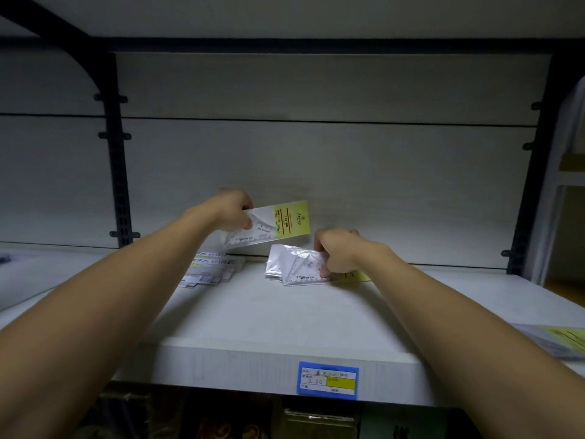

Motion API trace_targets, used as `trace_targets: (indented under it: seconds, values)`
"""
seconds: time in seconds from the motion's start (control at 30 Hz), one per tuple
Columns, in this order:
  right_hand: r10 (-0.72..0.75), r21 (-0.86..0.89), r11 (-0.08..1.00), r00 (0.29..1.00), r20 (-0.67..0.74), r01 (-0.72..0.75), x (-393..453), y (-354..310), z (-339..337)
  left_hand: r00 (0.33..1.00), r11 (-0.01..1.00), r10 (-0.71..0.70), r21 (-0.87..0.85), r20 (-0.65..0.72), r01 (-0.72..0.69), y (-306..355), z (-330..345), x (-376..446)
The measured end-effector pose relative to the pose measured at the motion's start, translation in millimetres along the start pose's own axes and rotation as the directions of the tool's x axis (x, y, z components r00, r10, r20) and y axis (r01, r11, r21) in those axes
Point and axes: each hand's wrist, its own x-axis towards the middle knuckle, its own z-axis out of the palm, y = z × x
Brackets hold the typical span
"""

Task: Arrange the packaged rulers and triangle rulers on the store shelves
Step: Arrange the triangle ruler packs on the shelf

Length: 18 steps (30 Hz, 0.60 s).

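Note:
My left hand point(233, 210) holds one packaged triangle ruler point(278, 224) with a yellow header card, lifted above the white shelf point(253, 315) near the back panel. My right hand point(338, 251) grips a stack of clear packaged triangle rulers point(292, 264) that rests on the shelf, a yellow card edge showing under the wrist. A pile of packaged straight rulers point(210, 269) lies flat on the shelf to the left, below my left hand.
More yellow-labelled packages point(557, 339) lie at the shelf's right edge. A blue and yellow price tag point(327, 379) sits on the shelf's front lip. Dark metal uprights point(118, 172) flank the bay. Goods on a lower shelf point(316, 423) show below.

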Motion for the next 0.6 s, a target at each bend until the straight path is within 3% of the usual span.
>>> trace_targets:
  seconds: [0.27,0.43,0.6]
  values:
    - [-0.028,-0.067,0.997,0.998,-0.051,0.025,-7.0,-5.5,-3.1,1.0,0.999,0.022,-0.038,-0.008,-0.022,2.1,1.1,2.4]
    - [-0.045,0.106,0.993,0.992,-0.115,0.057,-15.3,-0.7,-17.6,0.999,0.994,0.039,-0.099,-0.014,-0.04,8.4,4.6,9.0]
    - [-0.076,0.097,0.991,0.984,-0.159,0.092,-32.4,13.1,-38.1,0.998,0.989,0.061,-0.135,-0.017,-0.063,33.1,11.0,12.8]
